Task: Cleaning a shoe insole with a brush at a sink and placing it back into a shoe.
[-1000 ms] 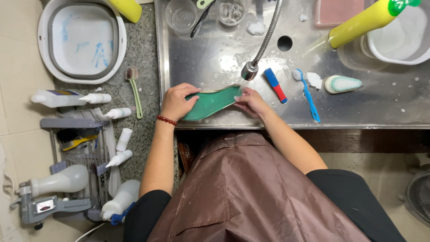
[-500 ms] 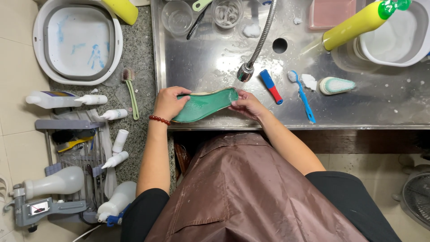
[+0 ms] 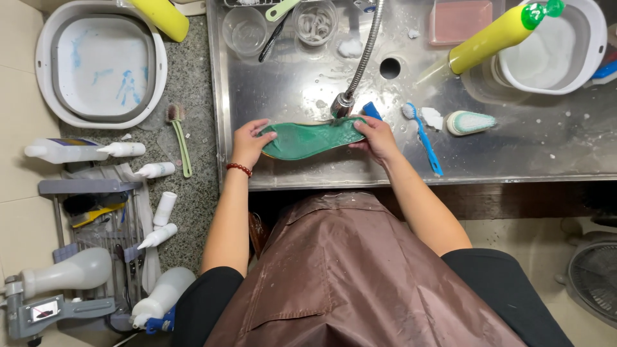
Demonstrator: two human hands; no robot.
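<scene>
Two hands hold a green shoe insole [image 3: 313, 139] flat over the steel sink [image 3: 514, 154], just past the brown apron [image 3: 360, 276] at the near edge. Left hand [image 3: 247, 142], red bead bracelet [image 3: 238, 168] on the wrist, is closed on the insole's left end w/ fingers curled over the top; right hand [image 3: 378, 138] pinches the right end, fingers closed around it. Insole sits right under the flexible faucet head [image 3: 342, 105], near touching it; water flow can't be told for sure.

Judgement: to rinse well, best to keep the insole tilted a bit so runoff goes toward the drain hole [image 3: 390, 67], slide it left-right under the nozzle so both ends get covered, and grip by the edges only so no spot stays masked by fingers.

Just right of the hands: a blue-handled brush [image 3: 424, 138] and a white scrub brush [image 3: 471, 122]. Left, on the granite counter, a green brush [image 3: 180, 138] and white squeeze bottles [image 3: 83, 150]. Further back: a yellow bottle [image 3: 495, 35] lying against a white tub [image 3: 553, 48], a clear cup [image 3: 245, 29], and a grey-white basin [image 3: 101, 63] off to the far left.
</scene>
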